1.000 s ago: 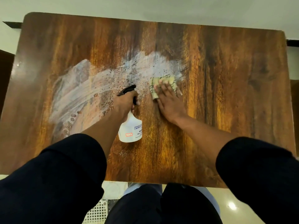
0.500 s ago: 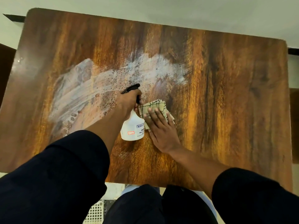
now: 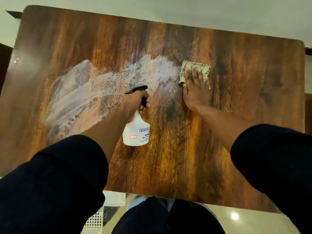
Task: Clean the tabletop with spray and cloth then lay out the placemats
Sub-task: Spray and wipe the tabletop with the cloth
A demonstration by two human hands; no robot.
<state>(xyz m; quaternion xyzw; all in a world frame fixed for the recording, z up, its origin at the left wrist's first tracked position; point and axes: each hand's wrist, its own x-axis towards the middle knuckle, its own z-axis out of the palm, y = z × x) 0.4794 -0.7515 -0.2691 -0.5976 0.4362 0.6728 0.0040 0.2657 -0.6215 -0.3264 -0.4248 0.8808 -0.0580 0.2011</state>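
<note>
Wooden tabletop [image 3: 236,115] shows white foam [image 3: 87,92] mid-left unwiped; right hand [image 3: 196,86] presses cloth [image 3: 187,68] flat-fingered, left hand [image 3: 133,102] grips spray bottle [image 3: 135,132]; placemats unseen.

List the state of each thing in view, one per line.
Tabletop: streaked with white foam on its left half, bare wood on the right.
Foam: smeared in streaks, not yet wiped off.
Cloth: folded, flat on the table at the foam's right edge.
Spray bottle: held by its neck, trigger head up.
Left hand: grips the bottle.
Right hand: presses flat on the cloth.
</note>
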